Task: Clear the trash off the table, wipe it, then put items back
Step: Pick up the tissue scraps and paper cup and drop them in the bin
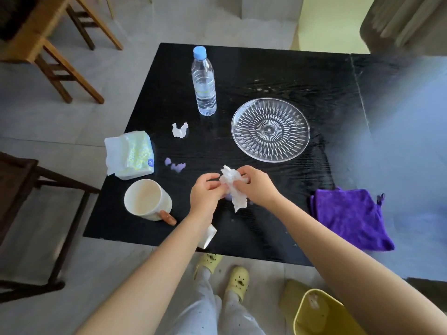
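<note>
Both hands hold one crumpled white tissue (234,187) above the near middle of the black table (278,76). My left hand (207,194) pinches its left side and my right hand (257,185) grips its right side. Another small tissue wad (179,130) lies near the water bottle (203,81). Torn scraps (175,164) lie beside the tissue pack (130,154). A white wrapper (208,236) shows under my left forearm at the table's front edge. A purple cloth (350,217) lies at the near right. A yellow bin (319,313) stands on the floor at the lower right.
A clear glass plate (270,129) sits right of centre. A white mug (147,199) with a brown handle stands near the front left. Wooden chairs (48,52) stand to the left on the tiled floor. My feet in yellow clogs (238,279) are below the table edge.
</note>
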`<state>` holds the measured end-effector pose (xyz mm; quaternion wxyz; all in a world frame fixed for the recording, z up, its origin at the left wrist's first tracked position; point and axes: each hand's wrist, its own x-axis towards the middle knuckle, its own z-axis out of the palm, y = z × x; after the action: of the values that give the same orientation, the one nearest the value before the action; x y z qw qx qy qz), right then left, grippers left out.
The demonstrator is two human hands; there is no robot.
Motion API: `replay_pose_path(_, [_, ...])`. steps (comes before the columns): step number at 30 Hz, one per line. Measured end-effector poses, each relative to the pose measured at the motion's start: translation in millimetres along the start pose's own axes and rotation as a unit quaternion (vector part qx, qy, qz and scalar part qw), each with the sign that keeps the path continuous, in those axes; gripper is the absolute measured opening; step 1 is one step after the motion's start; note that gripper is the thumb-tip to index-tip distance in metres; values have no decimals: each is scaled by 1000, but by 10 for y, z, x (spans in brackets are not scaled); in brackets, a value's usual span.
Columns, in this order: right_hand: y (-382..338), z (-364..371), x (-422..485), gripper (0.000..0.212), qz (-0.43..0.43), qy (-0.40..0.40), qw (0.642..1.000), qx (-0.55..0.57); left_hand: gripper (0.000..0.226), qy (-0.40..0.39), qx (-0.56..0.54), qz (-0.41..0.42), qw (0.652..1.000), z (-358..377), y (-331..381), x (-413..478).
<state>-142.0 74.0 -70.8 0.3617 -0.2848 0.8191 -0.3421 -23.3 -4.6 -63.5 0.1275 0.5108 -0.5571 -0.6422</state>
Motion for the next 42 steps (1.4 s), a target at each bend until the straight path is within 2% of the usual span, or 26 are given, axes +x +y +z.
replay_pose_path(5, [-245,119,82,35,-22,-28,999,3,12,18,16,32,999,-200,-1,-29])
replay_pose_path(7, [-308,137,139,24,-21,-20,1000,10,9,3,4,42,999,-254,16,-68])
replay_pose_path(10, [-387,154,234,10,-19,-36,999,37,18,10,7,66,998,-364,-26,-143])
replay_pose_path(11, [-406,161,261,9,-20,-37,998,38,20,31,47,75,996,-407,-72,-164])
replay_pose_path(13, [-433,183,309,9,-22,-35,998,36,25,69,214,69,972,-492,-188,-199])
replay_pose_path(15, [-440,213,353,13,-16,-33,999,35,41,56,406,39,911,-517,-331,-243])
replay_pose_path(16, [-438,229,374,15,-11,-32,999,31,48,39,469,19,882,-501,-386,-263])
replay_pose_path(17, [-431,244,394,16,-7,-32,999,25,51,22,507,3,861,-479,-423,-283])
replay_pose_path(19, [-412,278,436,16,-2,-30,999,14,47,6,532,-19,847,-438,-466,-280])
replay_pose_path(25, [-406,331,621,27,1,-18,1000,-5,27,13,480,-14,877,-462,-457,-184])
replay_pose_path(28, [-466,307,765,31,-10,-8,1000,-20,29,16,420,-29,907,-490,-327,-154])
replay_pose_path(31, [-589,259,947,30,-31,1,998,-50,31,25,391,-31,920,-545,-134,-163])
replay_pose_path(35, [-826,230,1237,34,-69,11,994,-87,21,25,287,12,957,-662,261,-138])
replay_pose_path(38, [-1034,251,1451,36,-96,38,988,-113,14,59,264,65,961,-831,644,-4])
replay_pose_path(42, [-1259,396,1719,31,-111,51,980,-159,13,97,296,99,945,-1139,1012,325])
